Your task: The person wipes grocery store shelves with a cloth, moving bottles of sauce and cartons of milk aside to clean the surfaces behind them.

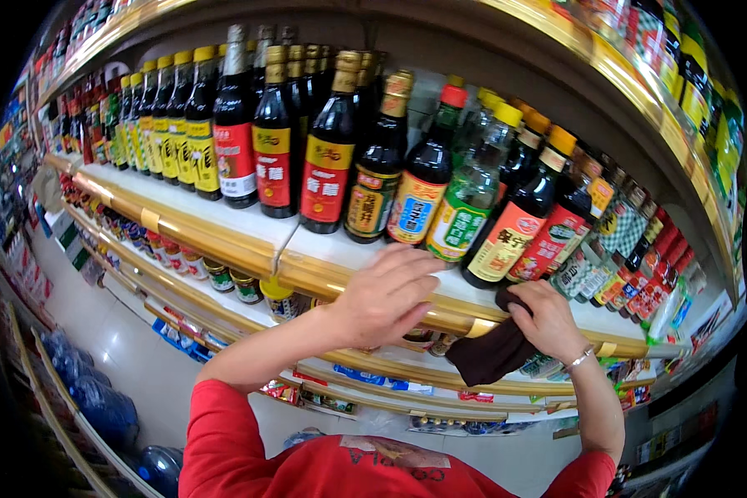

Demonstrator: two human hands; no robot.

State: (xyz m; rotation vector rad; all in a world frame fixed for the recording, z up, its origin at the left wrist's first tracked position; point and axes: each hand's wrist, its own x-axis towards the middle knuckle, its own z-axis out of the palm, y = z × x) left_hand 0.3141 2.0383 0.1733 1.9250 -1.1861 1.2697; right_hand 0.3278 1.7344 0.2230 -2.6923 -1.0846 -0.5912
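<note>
My right hand (551, 317) grips a dark brown cloth (492, 355). Part of the cloth lies on the white shelf edge, and the rest hangs down over the gold front trim. My left hand (389, 299) holds nothing; its fingers stretch over the shelf edge, close to the bases of a red-capped bottle with a blue and yellow label (418, 205) and a green-labelled bottle with a yellow cap (464, 218). Just behind the cloth stand a dark bottle with a peach label (509, 239) and a red-labelled dark bottle (554, 233). Whether my left fingertips touch any glass cannot be made out.
Dark sauce or vinegar bottles (328, 162) line the shelf (324, 249) leftward. Smaller bottles (635, 274) crowd its right end. An upper shelf edge (604, 56) curves overhead. Jars (218, 277) sit on the shelf below. Large blue water bottles (103, 401) stand at lower left.
</note>
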